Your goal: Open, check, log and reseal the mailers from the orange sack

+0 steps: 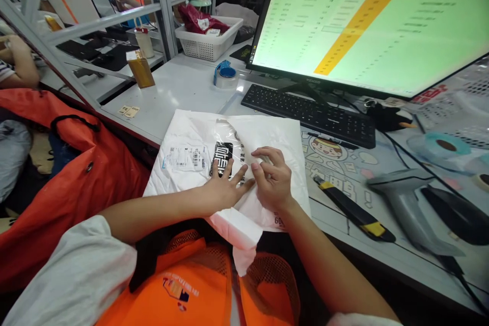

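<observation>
A white plastic mailer bag with a printed shipping label lies in front of me on the desk's edge. Down its middle runs a clear strip with a black printed patch. My left hand rests flat on the bag with fingers spread, its fingertips over the lower part of the black patch. Just to its right, my right hand is curled, with thumb and fingers pinching the white plastic beside the strip. A crumpled white piece hangs below my left hand, over the bag's near edge.
Right of the bag are a utility knife, a grey barcode scanner and a mouse. Behind are a keyboard, a monitor, a tape roll and a white basket. An orange sack stands at left.
</observation>
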Motion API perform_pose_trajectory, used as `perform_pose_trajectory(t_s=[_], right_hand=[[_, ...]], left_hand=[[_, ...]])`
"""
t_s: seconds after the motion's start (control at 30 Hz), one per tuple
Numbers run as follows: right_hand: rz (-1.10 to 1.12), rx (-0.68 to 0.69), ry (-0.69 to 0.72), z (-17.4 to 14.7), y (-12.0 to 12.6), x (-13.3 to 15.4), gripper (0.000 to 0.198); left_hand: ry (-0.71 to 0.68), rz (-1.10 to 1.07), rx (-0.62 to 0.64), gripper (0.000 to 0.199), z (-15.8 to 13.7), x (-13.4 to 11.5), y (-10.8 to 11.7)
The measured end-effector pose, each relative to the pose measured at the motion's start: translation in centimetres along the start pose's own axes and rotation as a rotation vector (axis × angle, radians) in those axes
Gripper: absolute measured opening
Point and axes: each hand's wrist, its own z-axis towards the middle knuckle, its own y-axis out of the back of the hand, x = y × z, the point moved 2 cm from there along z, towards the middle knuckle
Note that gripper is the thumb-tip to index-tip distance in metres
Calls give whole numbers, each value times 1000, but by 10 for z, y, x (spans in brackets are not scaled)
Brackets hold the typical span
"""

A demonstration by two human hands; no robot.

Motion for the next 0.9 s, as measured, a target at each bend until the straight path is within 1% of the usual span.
perform_pose_trajectory(t_s=[0.1,0.2,0.27,0.33,0.43,0.5,0.57,0.63,0.7,0.73,0.8,0.9], right_hand=[[3,30,31,-1,0,-3,38],[29,-9,10,-1,4,-8,35],[51,-43,-25,-1,7,-12,34],[74,-75,-74,-2,9,-14,36],[87,-104,-123,-2,11,-17,40],[71,-82,-145,-1,12,-21,35],[55,-33,-196,1,13,-27,28],[47,26,-277,5,16,-37,39],[43,72,-347,6,22,-47,51],[45,85,-364,6,26,-52,56],[64,93,-373,3,33,-59,63],[94,101,-404,-8,39,-67,66]], left_hand=[[-25,117,-133,63,-1,-8,-8],[-74,182,-198,59,-1,-6,-11],[-121,192,-219,55,0,0,-10],[-148,192,-207,50,2,6,-7],[-114,161,-173,33,3,13,-3],[-76,116,-219,22,0,15,0],[-48,60,-351,15,-6,17,5],[-10,-14,-563,18,-14,22,13],[43,-107,-827,27,-23,29,24],[87,-167,-954,30,-28,33,32],[221,-324,-1177,32,-38,41,47],[424,-593,-1425,32,-52,48,64]])
